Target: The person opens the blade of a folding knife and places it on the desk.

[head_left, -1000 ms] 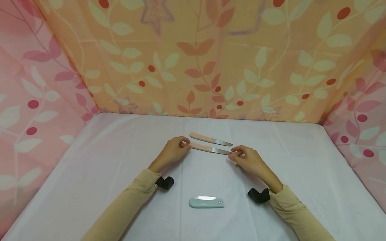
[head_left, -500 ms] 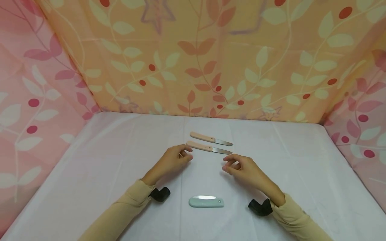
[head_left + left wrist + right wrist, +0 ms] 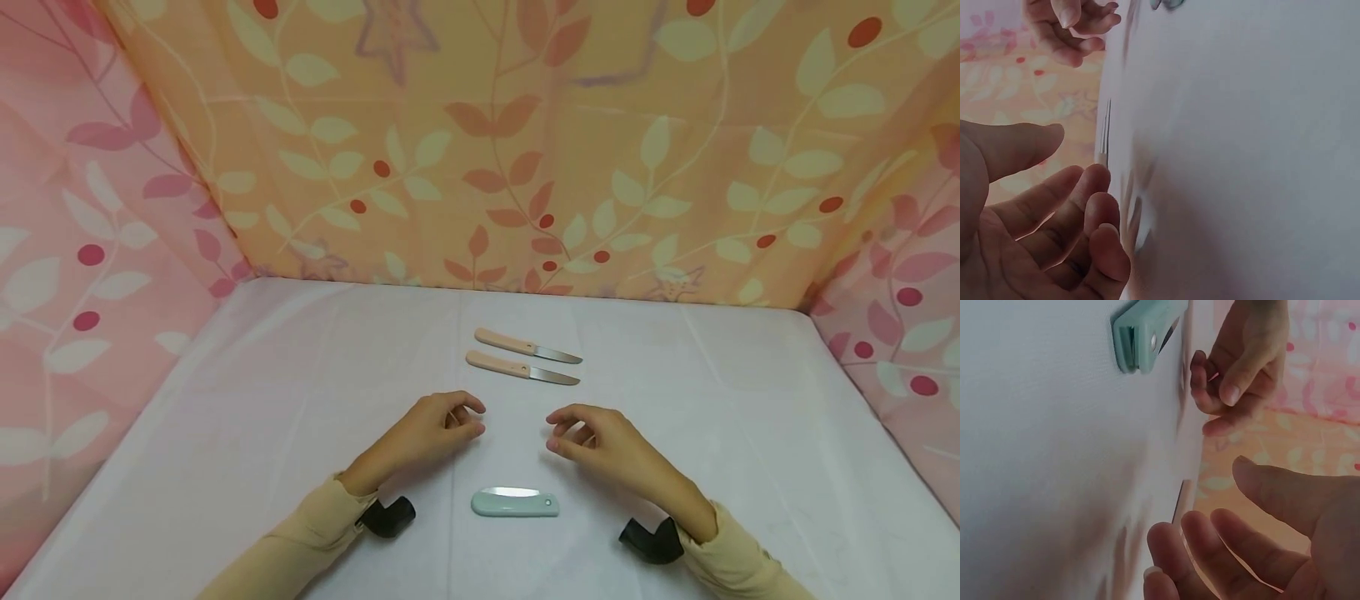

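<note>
Two knives with pale peach handles lie unfolded and nearly parallel on the white cloth, blades toward the right: a farther knife [image 3: 510, 342] and a nearer knife [image 3: 502, 366]. Closer to the camera lies a mint-green folding knife [image 3: 515, 502], its blade folded into the handle. Between the knives and the green one, my left hand [image 3: 442, 429] hovers on the left with relaxed fingers and nothing in them. Facing it, my right hand [image 3: 600, 437] is likewise bare, its fingers loosely bent. In the right wrist view the green folding knife [image 3: 1147, 331] shows its pivot end.
The white cloth [image 3: 337, 350] covers the table. An orange leaf-patterned curtain [image 3: 420, 150] closes off the back, with pink patterned cloth [image 3: 97, 250] at the left side and more at the right. Black camera mounts [image 3: 388, 517] sit at both wrists.
Both hands have let go of the nearer peach-handled knife and drawn back toward the camera. The knives lie where they were.
</note>
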{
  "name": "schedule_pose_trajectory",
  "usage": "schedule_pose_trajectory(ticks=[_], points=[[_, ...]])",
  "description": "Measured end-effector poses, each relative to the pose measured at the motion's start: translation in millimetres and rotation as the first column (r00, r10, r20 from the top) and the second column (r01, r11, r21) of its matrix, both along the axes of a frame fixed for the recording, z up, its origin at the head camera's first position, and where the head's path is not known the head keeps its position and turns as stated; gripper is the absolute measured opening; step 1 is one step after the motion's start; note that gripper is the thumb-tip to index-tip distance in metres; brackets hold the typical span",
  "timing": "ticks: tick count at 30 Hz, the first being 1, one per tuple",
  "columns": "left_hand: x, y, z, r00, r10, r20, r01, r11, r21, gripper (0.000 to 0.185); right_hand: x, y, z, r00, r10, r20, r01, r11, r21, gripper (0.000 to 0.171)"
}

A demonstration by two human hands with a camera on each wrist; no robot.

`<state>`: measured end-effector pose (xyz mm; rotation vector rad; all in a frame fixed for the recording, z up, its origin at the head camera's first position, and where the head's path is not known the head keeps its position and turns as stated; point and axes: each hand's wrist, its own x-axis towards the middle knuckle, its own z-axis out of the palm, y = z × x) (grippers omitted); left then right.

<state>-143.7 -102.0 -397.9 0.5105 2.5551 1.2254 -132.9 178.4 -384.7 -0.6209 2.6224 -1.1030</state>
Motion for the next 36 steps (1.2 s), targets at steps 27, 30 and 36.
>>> schedule_pose_trajectory(ticks=[27, 30, 36], points=[[31.1, 2.6, 7.8, 0.950, -0.282, 0.135, 0.294, 0.953, -0.079, 0.031, 21.5, -7.4, -5.6, 0.944, 0.323, 0.072, -0.322, 0.947, -0.023, 0.034], [34.5, 6.1, 6.4, 0.953, -0.287, 0.098, 0.298, 0.946, -0.125, 0.029, 22.8, -8.0, -7.0, 0.941, 0.332, 0.060, -0.331, 0.943, -0.023, 0.033], [36.3, 8.8, 4.9, 0.958, -0.283, 0.052, 0.288, 0.945, -0.157, 0.028, 24.2, -8.9, -8.2, 0.938, 0.346, 0.023, -0.346, 0.938, -0.015, 0.028]])
